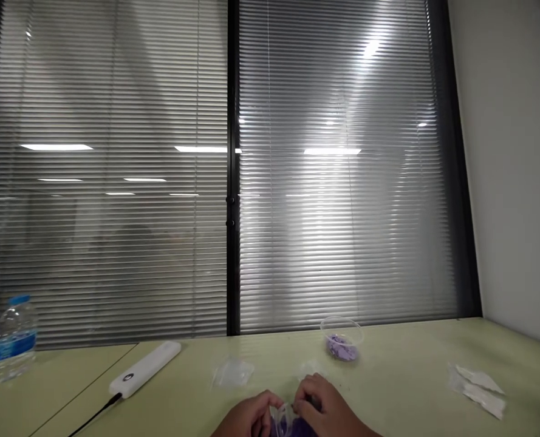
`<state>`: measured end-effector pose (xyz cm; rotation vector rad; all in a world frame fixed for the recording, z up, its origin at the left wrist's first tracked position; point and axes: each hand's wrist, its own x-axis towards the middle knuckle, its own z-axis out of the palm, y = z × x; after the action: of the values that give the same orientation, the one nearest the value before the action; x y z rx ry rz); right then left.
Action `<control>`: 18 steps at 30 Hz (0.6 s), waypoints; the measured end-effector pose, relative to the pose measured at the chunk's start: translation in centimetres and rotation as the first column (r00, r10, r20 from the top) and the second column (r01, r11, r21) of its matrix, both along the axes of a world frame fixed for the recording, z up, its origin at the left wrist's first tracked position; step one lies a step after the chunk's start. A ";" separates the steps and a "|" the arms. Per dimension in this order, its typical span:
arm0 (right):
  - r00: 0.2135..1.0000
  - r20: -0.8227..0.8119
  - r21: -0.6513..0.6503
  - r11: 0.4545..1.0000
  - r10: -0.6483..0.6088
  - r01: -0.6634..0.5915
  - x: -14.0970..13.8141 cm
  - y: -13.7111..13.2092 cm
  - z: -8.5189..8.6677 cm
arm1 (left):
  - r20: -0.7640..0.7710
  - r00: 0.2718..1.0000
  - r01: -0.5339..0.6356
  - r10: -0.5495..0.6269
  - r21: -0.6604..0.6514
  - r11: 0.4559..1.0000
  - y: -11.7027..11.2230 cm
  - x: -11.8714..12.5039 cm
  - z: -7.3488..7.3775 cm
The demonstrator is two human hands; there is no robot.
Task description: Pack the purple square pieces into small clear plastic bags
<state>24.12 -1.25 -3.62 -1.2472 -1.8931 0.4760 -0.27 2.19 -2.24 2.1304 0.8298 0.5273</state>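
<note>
One pale green table (401, 388) supports all work items. The right hand (324, 408) is curled, thumb and fingers closed on the upper right edge of the clear plastic bag (284, 417). The left hand (248, 417) pinches the upper left edge between thumb and index finger; no wide gap shows in either grip. The bag sits between both hands at the bottom edge of the view, its lower part cut off, with dark purple contents visible. Beyond the right hand stands a clear round cup (341, 331); inside it, at the base, lie light purple pieces (341, 349).
</note>
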 end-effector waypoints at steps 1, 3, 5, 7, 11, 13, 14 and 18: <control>1.000 -0.028 -0.025 1.000 0.008 -0.009 0.2 0.0 0.1 | -0.003 1.000 0.007 -0.007 -0.004 1.000 0.1 0.0 0.0; 0.997 -0.057 -0.064 0.997 0.043 -0.047 0.5 0.0 0.3 | -0.006 1.000 0.019 -0.019 -0.009 1.000 0.3 0.0 -0.2; 0.993 -0.063 -0.087 0.991 0.095 -0.100 1.0 -0.3 0.7 | 0.000 1.000 0.024 -0.024 -0.019 1.000 0.5 0.0 -0.4; 0.989 -0.055 -0.108 0.983 0.140 -0.146 1.5 -1.0 1.6 | 0.004 1.000 0.017 -0.017 -0.030 0.999 0.7 0.0 -0.7; 0.983 -0.077 -0.208 0.962 0.166 -0.179 2.3 -3.2 4.3 | -0.005 1.000 -0.019 0.019 -0.015 1.000 0.4 0.1 -0.7; 0.981 -0.020 -0.248 0.950 0.192 -0.191 2.5 -4.0 5.6 | -0.003 0.999 -0.038 0.038 -0.011 0.999 0.1 0.2 -0.6; 0.979 0.031 -0.252 0.949 0.203 -0.188 2.7 -4.2 6.1 | 0.006 0.999 -0.043 0.043 -0.010 0.999 -0.1 0.2 -0.5; 0.968 0.137 -0.222 0.959 0.211 -0.178 3.6 -4.3 6.8 | 0.016 0.998 -0.057 0.057 -0.009 0.998 -0.4 0.4 -0.6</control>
<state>27.69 -5.60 3.20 -1.2685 -2.1595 0.7129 0.15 1.78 -2.85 2.0974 0.8845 0.5692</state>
